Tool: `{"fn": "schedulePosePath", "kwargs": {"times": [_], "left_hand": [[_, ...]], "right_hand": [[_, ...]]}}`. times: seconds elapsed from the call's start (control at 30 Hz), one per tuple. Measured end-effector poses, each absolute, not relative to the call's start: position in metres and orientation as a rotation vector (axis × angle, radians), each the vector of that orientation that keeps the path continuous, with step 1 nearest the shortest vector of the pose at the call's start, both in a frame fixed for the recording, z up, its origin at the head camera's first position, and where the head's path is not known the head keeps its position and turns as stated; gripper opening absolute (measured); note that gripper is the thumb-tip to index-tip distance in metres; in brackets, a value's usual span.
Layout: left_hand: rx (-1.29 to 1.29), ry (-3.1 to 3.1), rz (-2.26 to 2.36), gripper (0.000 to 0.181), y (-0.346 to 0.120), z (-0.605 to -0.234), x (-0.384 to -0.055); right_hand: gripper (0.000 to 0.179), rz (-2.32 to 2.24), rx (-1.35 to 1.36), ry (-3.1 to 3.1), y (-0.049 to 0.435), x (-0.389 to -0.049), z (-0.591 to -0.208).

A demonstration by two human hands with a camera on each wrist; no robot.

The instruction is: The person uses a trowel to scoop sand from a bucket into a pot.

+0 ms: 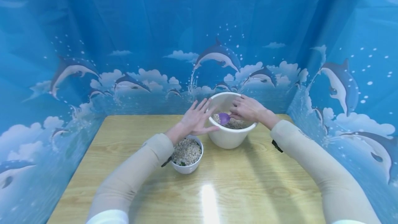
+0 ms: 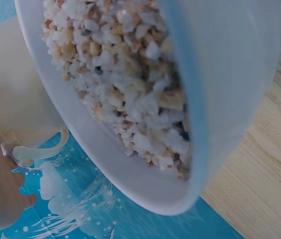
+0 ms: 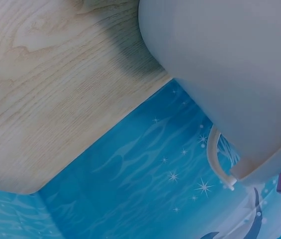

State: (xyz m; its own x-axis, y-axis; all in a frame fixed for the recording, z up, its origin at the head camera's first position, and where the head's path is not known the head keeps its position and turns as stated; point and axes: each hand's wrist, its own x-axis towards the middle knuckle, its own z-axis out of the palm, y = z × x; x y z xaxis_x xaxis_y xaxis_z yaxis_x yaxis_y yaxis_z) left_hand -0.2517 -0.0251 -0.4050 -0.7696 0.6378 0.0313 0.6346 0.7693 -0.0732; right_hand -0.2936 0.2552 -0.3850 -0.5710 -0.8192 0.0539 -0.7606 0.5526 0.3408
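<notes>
A white bucket [image 1: 228, 139] stands on the table, partly filled with small gravel [image 1: 237, 123]. My right hand [image 1: 248, 109] reaches over its right rim and grips a purple scoop [image 1: 224, 118], whose bowl lies at the gravel. The scoop's handle is mostly hidden by the fingers. At the bucket's left rim, my left hand [image 1: 197, 118] has its fingers spread, thumb across the front of the rim. Below the left wrist sits a white bowl [image 1: 186, 169], filled with white, tan and dark gravel [image 2: 120, 84]. A bit of green shows near its front edge.
The wooden table [image 1: 248, 186] ends just behind the bucket. A blue curtain [image 1: 155, 37] printed with dolphins encloses the back and both sides. The bucket's side handle [image 3: 217, 154] hangs from its rim in the right wrist view.
</notes>
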Motion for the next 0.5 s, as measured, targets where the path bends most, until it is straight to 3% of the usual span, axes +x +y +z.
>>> {"fn": "schedulePosePath", "kwargs": {"times": [0.5], "left_hand": [[-1.047, -2.907, 0.075, 0.1, -0.025, -0.405, -0.251]], "right_hand": [[0.024, -0.333, 1.293, -2.589, 0.266, -0.29, -0.381]]}}
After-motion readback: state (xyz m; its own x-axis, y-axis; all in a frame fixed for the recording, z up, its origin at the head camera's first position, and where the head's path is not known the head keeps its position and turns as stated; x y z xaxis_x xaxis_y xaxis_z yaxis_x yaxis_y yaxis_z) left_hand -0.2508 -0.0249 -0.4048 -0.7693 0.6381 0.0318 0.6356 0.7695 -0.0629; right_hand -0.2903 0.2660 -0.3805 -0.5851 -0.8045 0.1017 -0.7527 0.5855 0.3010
